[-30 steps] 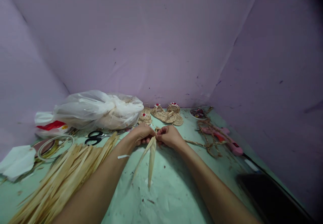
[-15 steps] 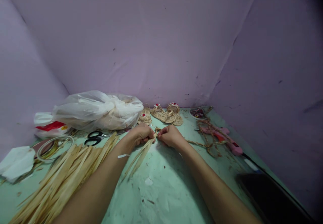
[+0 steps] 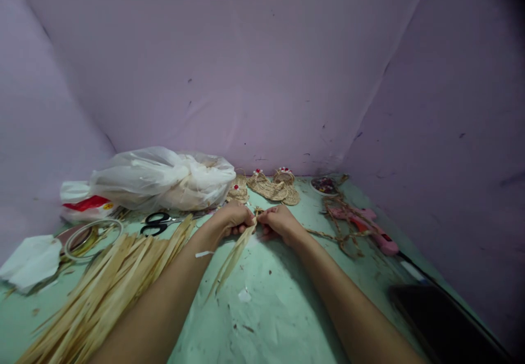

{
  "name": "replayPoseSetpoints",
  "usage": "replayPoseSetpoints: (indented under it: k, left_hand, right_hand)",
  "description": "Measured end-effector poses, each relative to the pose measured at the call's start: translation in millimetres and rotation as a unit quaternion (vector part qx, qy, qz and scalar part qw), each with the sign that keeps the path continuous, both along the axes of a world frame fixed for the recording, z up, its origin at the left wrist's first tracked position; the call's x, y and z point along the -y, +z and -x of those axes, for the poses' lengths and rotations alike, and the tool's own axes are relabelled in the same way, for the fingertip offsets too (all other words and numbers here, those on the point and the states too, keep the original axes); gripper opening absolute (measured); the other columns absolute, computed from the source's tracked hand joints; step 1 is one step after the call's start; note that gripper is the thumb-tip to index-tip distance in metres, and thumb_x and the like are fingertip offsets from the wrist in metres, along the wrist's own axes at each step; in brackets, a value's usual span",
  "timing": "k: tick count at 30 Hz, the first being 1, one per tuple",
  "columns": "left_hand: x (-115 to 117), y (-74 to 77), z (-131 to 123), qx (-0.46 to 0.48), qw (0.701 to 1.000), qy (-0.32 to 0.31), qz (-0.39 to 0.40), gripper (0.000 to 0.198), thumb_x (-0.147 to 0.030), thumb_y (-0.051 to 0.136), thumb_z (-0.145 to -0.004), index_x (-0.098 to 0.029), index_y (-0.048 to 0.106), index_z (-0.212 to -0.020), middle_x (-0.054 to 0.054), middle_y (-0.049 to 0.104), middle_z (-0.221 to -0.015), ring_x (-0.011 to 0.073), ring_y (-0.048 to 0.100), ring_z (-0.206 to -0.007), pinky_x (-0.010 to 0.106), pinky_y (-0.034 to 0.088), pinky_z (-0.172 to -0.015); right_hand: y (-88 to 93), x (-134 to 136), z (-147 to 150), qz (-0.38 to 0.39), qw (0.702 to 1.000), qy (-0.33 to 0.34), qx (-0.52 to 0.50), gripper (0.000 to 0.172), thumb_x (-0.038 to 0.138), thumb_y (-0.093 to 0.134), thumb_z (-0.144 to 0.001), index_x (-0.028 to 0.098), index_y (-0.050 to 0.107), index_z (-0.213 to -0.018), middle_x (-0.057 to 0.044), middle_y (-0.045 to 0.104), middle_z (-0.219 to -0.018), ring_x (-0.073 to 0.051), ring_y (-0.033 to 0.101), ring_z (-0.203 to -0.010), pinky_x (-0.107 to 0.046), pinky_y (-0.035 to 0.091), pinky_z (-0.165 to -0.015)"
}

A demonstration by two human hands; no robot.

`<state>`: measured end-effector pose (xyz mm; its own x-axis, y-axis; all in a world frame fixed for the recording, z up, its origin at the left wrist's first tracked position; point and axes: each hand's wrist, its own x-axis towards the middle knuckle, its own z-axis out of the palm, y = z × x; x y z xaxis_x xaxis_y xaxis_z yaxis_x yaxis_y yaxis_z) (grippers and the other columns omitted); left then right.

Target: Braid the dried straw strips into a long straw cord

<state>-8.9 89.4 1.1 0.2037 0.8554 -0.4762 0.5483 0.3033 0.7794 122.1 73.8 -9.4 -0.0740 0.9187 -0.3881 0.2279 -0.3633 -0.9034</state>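
Observation:
My left hand (image 3: 228, 219) and my right hand (image 3: 280, 222) meet over the pale green table (image 3: 270, 309), both with fingers curled and pinching the top of a few pale straw strips (image 3: 232, 257). The strips trail down and to the left from my fingers, their loose ends resting on the table. A short braided piece (image 3: 258, 210) sticks out just above my fingertips. A big pile of loose straw strips (image 3: 110, 287) lies by my left forearm.
Black-handled scissors (image 3: 158, 223), a tape roll (image 3: 92, 235) and a white plastic bag (image 3: 164, 178) lie at the left. Small woven straw sandals (image 3: 268, 186), a bead dish (image 3: 324, 185), braided cord (image 3: 340, 227) and a pink glue gun (image 3: 369, 226) sit at the back right. Purple sheets wall the table.
The straw strips have swung from hanging straight towards me to lying together, angled to the left. Both hands stay pinched at the same spot; the view shifted slightly.

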Motion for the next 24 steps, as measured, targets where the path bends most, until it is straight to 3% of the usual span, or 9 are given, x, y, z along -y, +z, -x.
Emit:
replayPoseSetpoints:
  k: [5, 11, 16, 24]
  left_hand:
    - [0.0, 9.9, -5.7, -0.114, 0.992, 0.026, -0.040, 0.006, -0.010, 0.055, -0.054, -0.012, 0.056, -0.060, -0.004, 0.040, -0.033, 0.0067, 0.032, -0.031, 0.019, 0.021, -0.035]
    - [2.5, 7.5, -5.7, -0.056, 0.998, 0.029, -0.024, 0.005, -0.012, 0.050, -0.058, -0.011, 0.054, -0.056, -0.002, 0.043, -0.037, 0.0063, 0.033, -0.032, 0.019, 0.022, -0.036]
    - [6.8, 10.0, -0.5, -0.078, 0.997, 0.007, -0.006, 0.016, -0.019, 0.052, -0.059, -0.012, 0.050, -0.045, -0.003, 0.033, -0.029, 0.0060, 0.026, -0.029, 0.020, 0.017, -0.035]
    - [13.1, 22.4, -8.2, -0.104, 0.994, 0.012, -0.020, 0.011, -0.009, 0.049, -0.056, -0.012, 0.051, -0.045, -0.004, 0.032, -0.027, 0.0067, 0.028, -0.030, 0.020, 0.020, -0.035]
  right_hand:
    - [-4.0, -3.6, -2.8, -0.035, 0.998, 0.014, 0.054, 0.015, 0.010, 0.052, -0.057, 0.016, 0.044, -0.046, 0.007, 0.038, -0.031, -0.005, 0.034, -0.028, -0.016, 0.036, -0.032]
    - [-13.3, -7.1, -12.8, -0.093, 0.992, 0.074, 0.032, 0.008, 0.012, 0.052, -0.061, 0.015, 0.050, -0.053, 0.006, 0.043, -0.034, -0.005, 0.038, -0.030, -0.015, 0.032, -0.033]
    - [-8.2, -3.2, -10.3, -0.067, 0.995, 0.061, 0.029, 0.009, 0.009, 0.052, -0.061, 0.014, 0.050, -0.054, 0.006, 0.046, -0.035, -0.006, 0.040, -0.031, -0.016, 0.034, -0.033]
    - [-6.8, -0.9, -8.0, -0.051, 0.997, 0.046, 0.019, 0.011, 0.007, 0.050, -0.061, 0.014, 0.049, -0.054, 0.005, 0.048, -0.036, -0.006, 0.042, -0.030, -0.016, 0.035, -0.033]
